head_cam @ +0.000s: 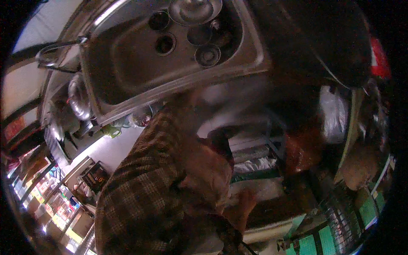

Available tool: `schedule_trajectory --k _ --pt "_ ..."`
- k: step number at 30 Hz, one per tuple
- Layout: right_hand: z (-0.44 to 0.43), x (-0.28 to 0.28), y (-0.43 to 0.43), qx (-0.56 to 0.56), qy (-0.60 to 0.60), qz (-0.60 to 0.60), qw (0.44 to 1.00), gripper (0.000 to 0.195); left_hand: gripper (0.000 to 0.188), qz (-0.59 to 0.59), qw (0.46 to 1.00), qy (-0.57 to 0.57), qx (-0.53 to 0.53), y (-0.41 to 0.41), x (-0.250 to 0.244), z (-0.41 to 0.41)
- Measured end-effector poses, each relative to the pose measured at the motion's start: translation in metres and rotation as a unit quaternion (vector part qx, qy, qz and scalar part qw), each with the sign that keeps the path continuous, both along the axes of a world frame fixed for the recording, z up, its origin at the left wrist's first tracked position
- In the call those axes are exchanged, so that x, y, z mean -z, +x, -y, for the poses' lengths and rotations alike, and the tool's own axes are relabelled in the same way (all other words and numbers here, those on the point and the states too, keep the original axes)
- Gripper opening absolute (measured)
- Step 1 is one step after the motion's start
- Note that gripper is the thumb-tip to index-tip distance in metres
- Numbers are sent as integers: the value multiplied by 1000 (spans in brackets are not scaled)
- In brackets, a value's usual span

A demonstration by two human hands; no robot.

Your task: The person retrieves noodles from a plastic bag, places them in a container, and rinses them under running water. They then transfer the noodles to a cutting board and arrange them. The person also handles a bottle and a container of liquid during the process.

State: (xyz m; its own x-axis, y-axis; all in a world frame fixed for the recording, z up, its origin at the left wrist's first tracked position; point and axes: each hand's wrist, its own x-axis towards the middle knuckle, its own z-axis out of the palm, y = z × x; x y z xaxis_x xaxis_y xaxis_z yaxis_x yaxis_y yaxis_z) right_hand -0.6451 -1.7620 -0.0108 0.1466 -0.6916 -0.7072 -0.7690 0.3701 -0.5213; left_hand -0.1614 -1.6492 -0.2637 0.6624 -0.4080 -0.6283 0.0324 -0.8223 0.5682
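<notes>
An arm in a plaid sleeve [137, 185] reaches up towards the front edge of a metal sink [134, 63]. At its end my left hand [188, 102] is dark and blurred, and I cannot tell whether it holds anything. Beside it is a pale, motion-blurred shape [223, 119] that I cannot identify. My right hand cannot be made out. Inside the sink are a wide metal bowl [208, 17], a dark round vessel [199, 35], a cup [159, 20], another cup [165, 44] and a small round metal dish [207, 55].
A looped metal piece [47, 59] juts from the sink's left rim, above a shiny curved metal object [76, 98]. Plastic-wrapped material [333, 114] stands at right. Low down lies a stack with plastic wrapping [255, 164]. A dark box [94, 175] is at lower left.
</notes>
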Motion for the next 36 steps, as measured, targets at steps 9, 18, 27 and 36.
schedule_trajectory --k 9,18,27,36 --pt "-21 -2 96 -10 -16 -73 997 20 42 -42 996 4 -85 -6 72 21" --pt "5 -107 147 -85 -107 44 990 25 46 -495 797 -107 -330 -88 -187 -45" --pt "90 -201 231 117 -221 337 908 32 45 -445 757 -443 -180 21 -379 -77" --pt "82 -116 268 -49 -338 234 910 26 30 -377 701 -518 -314 205 -233 -228"
